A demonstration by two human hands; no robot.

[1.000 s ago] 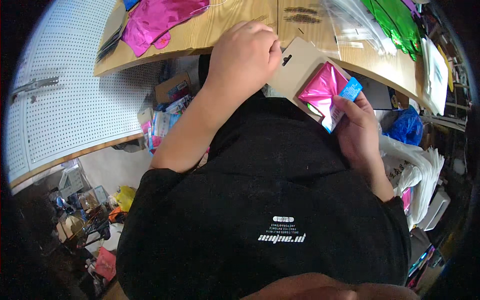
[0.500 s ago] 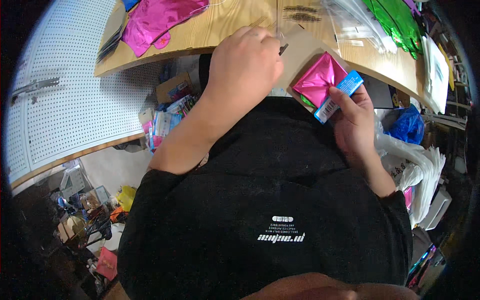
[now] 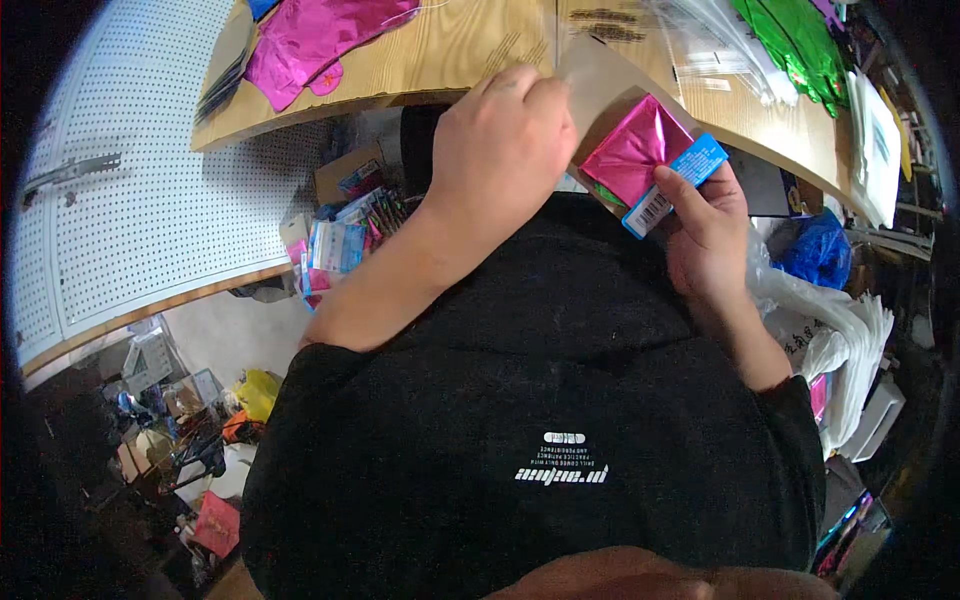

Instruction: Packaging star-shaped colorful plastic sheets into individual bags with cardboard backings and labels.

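Observation:
My right hand (image 3: 708, 225) grips a flat, square pink foil packet (image 3: 635, 150), its thumb pressing on the blue label strip (image 3: 697, 165) along one side. A bit of green shows at the packet's lower left corner. Behind the packet, a greyish-brown sheet (image 3: 595, 80) reaches up over the table edge; whether it is card or a bag I cannot tell. To the left of the packet, my left hand (image 3: 505, 140) is closed, its back toward me. The fingertips are hidden, along with whatever they may hold.
Pink foil (image 3: 310, 45) lies at the back left of the wooden table (image 3: 460, 50). Clear plastic bags (image 3: 720, 50) and green foil (image 3: 795, 50) lie at the back right. Below the table edge on the left are small packets (image 3: 335, 247); white bags (image 3: 845, 340) hang at the right.
My left hand has shifted slightly right and down, and the small dark thing at its fingers no longer shows. The pink foil packet has tilted a little in my right hand.

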